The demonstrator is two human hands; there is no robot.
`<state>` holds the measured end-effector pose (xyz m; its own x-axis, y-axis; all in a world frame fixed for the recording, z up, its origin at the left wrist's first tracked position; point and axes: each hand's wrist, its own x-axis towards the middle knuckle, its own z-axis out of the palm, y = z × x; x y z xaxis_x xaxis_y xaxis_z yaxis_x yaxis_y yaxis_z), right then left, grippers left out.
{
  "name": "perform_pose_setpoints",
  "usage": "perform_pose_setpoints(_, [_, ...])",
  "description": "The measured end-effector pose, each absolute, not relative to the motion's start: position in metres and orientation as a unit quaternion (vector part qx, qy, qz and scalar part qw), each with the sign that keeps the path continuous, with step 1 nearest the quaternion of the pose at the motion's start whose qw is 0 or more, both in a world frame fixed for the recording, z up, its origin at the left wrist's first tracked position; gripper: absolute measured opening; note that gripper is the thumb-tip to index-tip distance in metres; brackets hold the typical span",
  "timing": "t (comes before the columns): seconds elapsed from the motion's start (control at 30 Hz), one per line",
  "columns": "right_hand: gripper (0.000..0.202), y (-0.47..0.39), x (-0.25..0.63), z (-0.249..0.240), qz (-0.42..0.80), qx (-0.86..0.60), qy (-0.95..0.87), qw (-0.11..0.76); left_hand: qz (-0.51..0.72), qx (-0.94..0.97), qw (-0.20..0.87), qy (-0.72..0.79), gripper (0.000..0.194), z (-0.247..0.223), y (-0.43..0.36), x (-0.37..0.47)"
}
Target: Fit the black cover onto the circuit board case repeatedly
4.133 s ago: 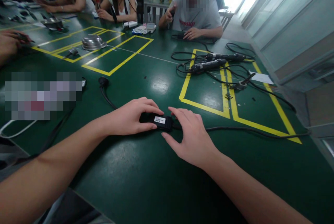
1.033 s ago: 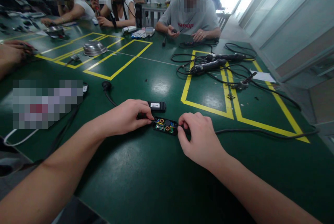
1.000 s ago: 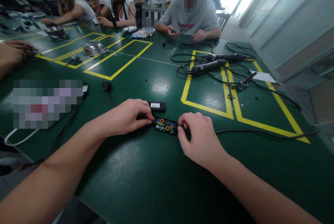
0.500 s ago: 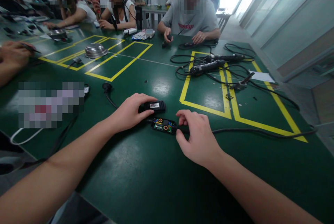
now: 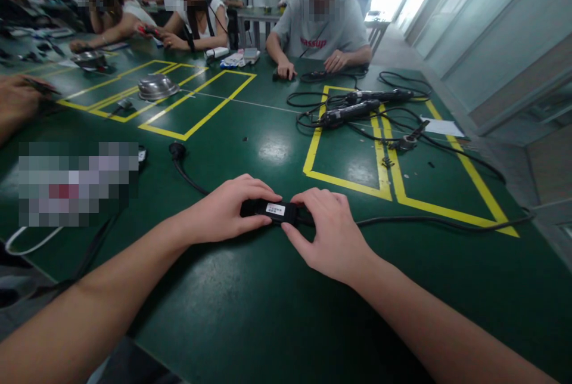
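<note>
A black plastic cover (image 5: 276, 210) with a white label lies over the small circuit housing on the green table, and the circuit board is hidden beneath it. My left hand (image 5: 232, 208) grips the cover's left end between thumb and fingers. At the right end, my right hand (image 5: 328, 232) pinches the same piece, thumb on the near side and fingers on the far side. A black cable (image 5: 429, 220) runs out to the right from under my right hand. To the left, a cord leads to a black plug (image 5: 177, 150) on the table.
Black handheld tools (image 5: 351, 112) with coiled cables lie at the back right, near small screws (image 5: 386, 162). A metal bowl (image 5: 157, 87) stands at the back left. A blurred-out item (image 5: 75, 184) lies at the left. Other people sit round the table.
My left hand has brought the labelled cover down and towards me onto the open housing, covering the circuit board. My right hand has closed in on its right end.
</note>
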<state>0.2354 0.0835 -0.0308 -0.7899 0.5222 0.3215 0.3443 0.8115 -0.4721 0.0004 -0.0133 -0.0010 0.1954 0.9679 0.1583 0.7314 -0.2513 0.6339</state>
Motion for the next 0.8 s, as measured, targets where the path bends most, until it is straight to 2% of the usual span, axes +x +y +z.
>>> perform_pose_setpoints(0.3, [0.019,0.084,0.237,-0.031,0.201,-0.242,-0.921,0.229,0.265,0.727,0.240,0.586,0.036,0.002,-0.014,0.004])
perform_pose_setpoints(0.43, [0.033,0.084,0.237,-0.033,0.210,-0.259,-0.909,0.249,0.343,0.650,0.283,0.616,0.044,-0.001,-0.012,0.004])
perform_pose_setpoints(0.5, [0.033,0.084,0.237,-0.034,0.208,-0.264,-0.905,0.262,0.379,0.595,0.238,0.668,0.038,-0.005,-0.009,0.002])
perform_pose_setpoints(0.6, [0.014,0.085,0.237,-0.035,0.187,-0.258,-0.912,0.259,0.323,0.570,0.123,0.745,0.028,-0.009,-0.004,-0.005])
perform_pose_setpoints(0.73, [0.009,0.086,0.237,-0.037,0.183,-0.254,-0.917,0.247,0.261,0.604,0.089,0.748,0.015,-0.010,-0.002,-0.012])
perform_pose_setpoints(0.8, [0.010,0.087,0.237,-0.037,0.184,-0.252,-0.918,0.246,0.269,0.627,0.063,0.729,0.017,-0.008,-0.003,-0.013])
